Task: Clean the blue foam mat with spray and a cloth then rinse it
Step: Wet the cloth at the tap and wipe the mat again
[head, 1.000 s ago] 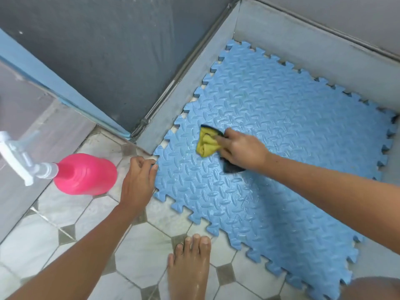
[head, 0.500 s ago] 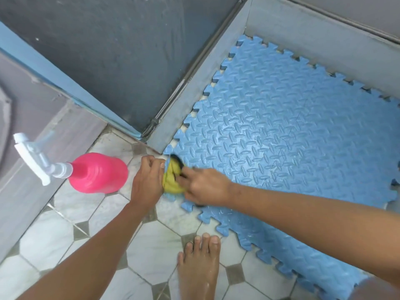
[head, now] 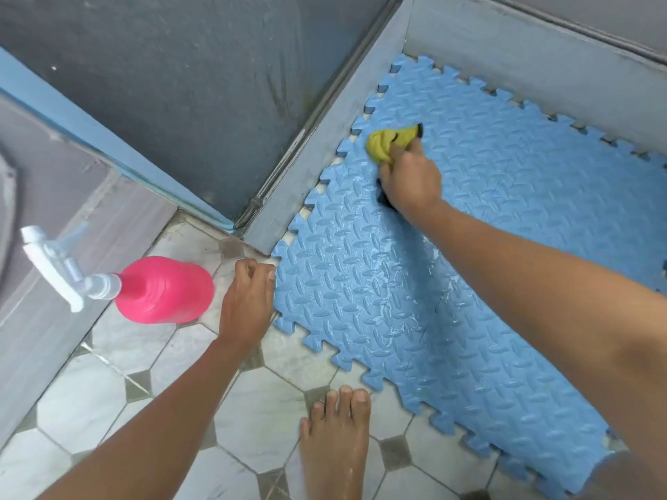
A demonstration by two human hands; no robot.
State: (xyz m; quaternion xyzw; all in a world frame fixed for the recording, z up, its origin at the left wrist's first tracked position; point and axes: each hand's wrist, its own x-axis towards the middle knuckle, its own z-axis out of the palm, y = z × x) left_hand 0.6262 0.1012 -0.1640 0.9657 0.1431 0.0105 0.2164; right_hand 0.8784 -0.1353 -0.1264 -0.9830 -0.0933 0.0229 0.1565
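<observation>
The blue foam mat (head: 505, 218), with a tread pattern and jigsaw edges, lies on the floor in a corner; its near half glistens wet. My right hand (head: 409, 182) presses a yellow cloth with a black edge (head: 388, 142) onto the mat near its far left edge. My left hand (head: 249, 304) rests with curled fingers on the tiles, its fingertips against the mat's near left corner. A pink spray bottle (head: 162, 290) with a white trigger head stands on the tiles left of that hand.
A grey raised kerb (head: 317, 149) runs along the mat's left side, and another along its far side. A dark wall (head: 180, 84) rises behind. My bare foot (head: 337, 442) stands on the white octagonal floor tiles (head: 108, 402) at the mat's near edge.
My right hand has swept the cloth from the mat's near left corner up along the left edge toward the far side. My left hand stays at the corner.
</observation>
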